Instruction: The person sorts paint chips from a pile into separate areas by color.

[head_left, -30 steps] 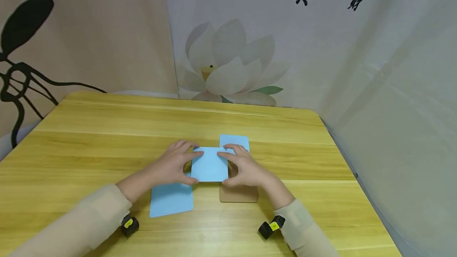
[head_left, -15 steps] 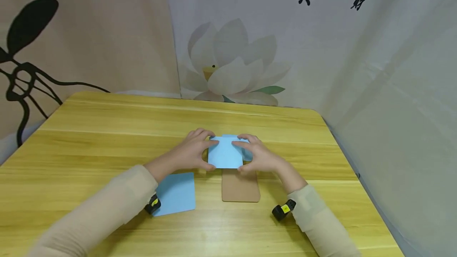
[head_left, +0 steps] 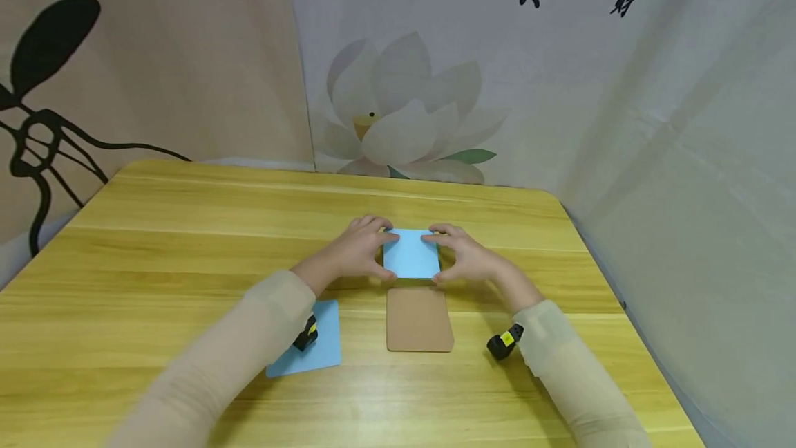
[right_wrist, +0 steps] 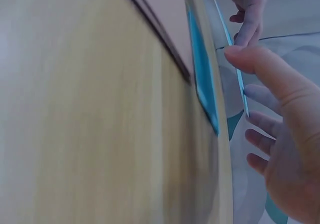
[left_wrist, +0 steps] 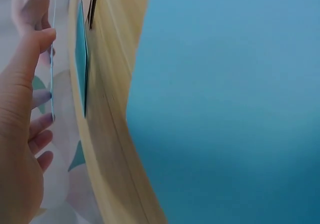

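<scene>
My left hand (head_left: 363, 249) and right hand (head_left: 468, 254) hold a thin, square blue card (head_left: 411, 254) by its left and right edges, thumbs at the near corners and fingers toward the far side. In the left wrist view the held card (left_wrist: 52, 79) appears edge-on, raised off the table. Beneath it another blue card (left_wrist: 81, 59) lies on the table; the held one hides it in the head view. A brown rectangular board (head_left: 419, 320) with rounded corners lies just nearer to me.
Under my left forearm another blue sheet (head_left: 328, 337) lies flat on the wooden table (head_left: 186, 240), partly covered by the sleeve and wrist camera. A printed cloth (head_left: 249, 54) hangs behind the table's far edge.
Both hands have carried the blue card right and away from me. It has passed from left of the brown board to over the far blue card, and the board is now uncovered.
</scene>
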Motion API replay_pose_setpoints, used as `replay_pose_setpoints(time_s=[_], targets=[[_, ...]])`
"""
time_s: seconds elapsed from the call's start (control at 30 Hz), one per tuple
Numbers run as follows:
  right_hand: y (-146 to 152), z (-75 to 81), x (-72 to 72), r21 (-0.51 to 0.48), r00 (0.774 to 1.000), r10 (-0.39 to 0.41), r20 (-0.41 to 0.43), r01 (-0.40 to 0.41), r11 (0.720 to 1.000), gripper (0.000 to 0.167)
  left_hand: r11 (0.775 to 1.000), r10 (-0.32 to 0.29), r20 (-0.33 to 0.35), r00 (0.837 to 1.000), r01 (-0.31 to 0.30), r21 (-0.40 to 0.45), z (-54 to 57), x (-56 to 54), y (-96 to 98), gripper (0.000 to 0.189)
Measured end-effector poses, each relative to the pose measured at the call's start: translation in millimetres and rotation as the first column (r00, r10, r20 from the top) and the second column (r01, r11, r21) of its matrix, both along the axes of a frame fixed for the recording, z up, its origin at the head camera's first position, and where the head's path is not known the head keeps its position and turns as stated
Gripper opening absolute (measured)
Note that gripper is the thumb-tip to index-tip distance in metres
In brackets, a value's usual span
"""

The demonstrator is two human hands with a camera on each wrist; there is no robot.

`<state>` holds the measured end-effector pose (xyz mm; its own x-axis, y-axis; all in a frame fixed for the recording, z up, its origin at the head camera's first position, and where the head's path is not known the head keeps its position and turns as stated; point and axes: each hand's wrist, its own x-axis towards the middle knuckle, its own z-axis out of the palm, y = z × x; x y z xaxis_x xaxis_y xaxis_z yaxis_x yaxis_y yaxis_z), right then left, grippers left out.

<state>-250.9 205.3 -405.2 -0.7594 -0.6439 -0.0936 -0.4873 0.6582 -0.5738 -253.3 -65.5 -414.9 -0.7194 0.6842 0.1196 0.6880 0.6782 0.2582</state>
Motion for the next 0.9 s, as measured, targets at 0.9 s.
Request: replay_pose_setpoints(time_s=[0.9], targets=[[9, -14.9, -15.4, 0.101, 0.997, 0.032, 0.063, -0.039, 0.994, 0.083, 0.997, 0.026, 0.145, 0.989, -0.015, -0.08, -8.5, -10.5, 13.0, 0.083]])
